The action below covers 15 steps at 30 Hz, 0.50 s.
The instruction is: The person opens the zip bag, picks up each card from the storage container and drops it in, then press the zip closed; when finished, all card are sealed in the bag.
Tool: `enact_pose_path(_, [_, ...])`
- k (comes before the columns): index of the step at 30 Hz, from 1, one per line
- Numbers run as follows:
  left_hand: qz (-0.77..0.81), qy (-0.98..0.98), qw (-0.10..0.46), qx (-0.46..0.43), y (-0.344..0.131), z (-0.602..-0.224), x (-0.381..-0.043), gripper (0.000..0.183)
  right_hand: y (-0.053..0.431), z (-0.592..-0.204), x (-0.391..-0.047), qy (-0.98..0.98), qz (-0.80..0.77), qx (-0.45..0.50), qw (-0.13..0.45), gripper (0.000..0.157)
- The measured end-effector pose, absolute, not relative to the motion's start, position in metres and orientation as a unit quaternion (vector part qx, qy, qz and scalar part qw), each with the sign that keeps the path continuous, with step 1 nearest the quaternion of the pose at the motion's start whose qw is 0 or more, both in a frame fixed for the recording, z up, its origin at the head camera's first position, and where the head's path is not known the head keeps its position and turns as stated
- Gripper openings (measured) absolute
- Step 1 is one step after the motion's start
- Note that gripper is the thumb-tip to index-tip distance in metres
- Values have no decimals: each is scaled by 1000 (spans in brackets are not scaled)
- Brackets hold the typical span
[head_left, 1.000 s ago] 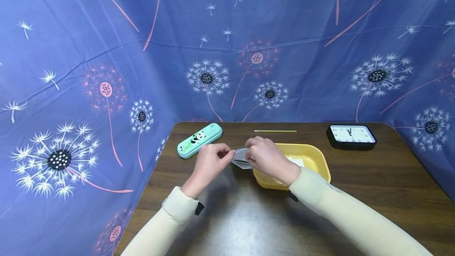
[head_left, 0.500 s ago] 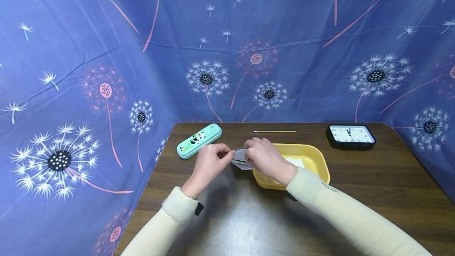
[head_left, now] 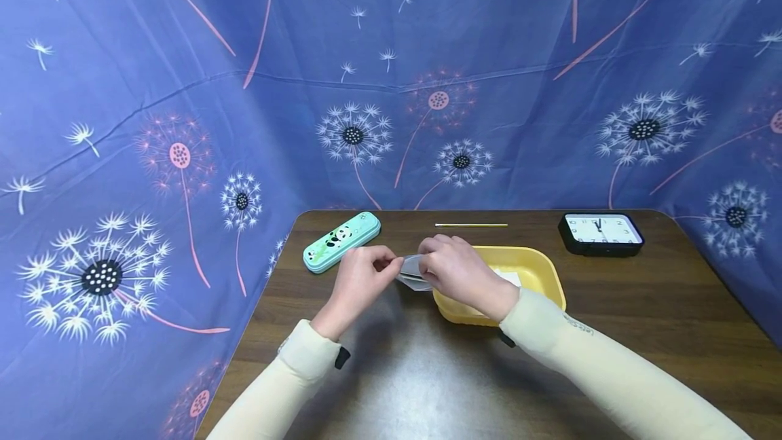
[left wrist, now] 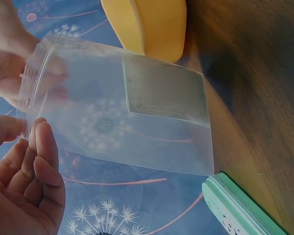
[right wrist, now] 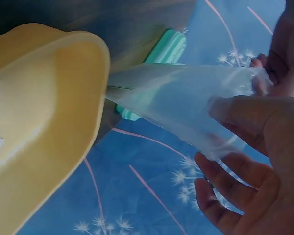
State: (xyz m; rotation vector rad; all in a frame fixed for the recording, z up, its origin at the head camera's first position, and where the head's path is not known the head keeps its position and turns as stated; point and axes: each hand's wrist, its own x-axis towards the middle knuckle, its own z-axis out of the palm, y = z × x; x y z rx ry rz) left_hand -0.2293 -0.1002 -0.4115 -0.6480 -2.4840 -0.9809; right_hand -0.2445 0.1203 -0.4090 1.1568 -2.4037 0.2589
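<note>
A clear zip-top plastic bag (left wrist: 93,127) is stretched between my two hands, with a thin grey-green rectangular piece (left wrist: 164,88) lying inside at its bottom end. My left hand (head_left: 365,277) pinches one side of the bag's mouth between thumb and fingers. On the other side of the mouth, my right hand (head_left: 461,270) pinches the film, its thumb above and fingertips below in the right wrist view. In the head view the right hand covers part of the bag (head_left: 413,270). Both hands are raised over the table, just left of the yellow basin (head_left: 552,284).
White paper-like pieces (head_left: 509,278) lie in the basin. A mint-green panda pencil case (head_left: 342,242) rests at the back left. Behind the basin is a thin yellowish pencil (head_left: 470,225); a black-framed clock (head_left: 601,233) stands at the back right. Blue dandelion-print cloth hangs behind the table.
</note>
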Motion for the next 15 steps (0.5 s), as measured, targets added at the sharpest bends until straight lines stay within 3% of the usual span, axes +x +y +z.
enact_pose_path(15, [-351,-883,204,-238,-99,-411,-229,13,156,-383,-233,-883,135,388,228,14])
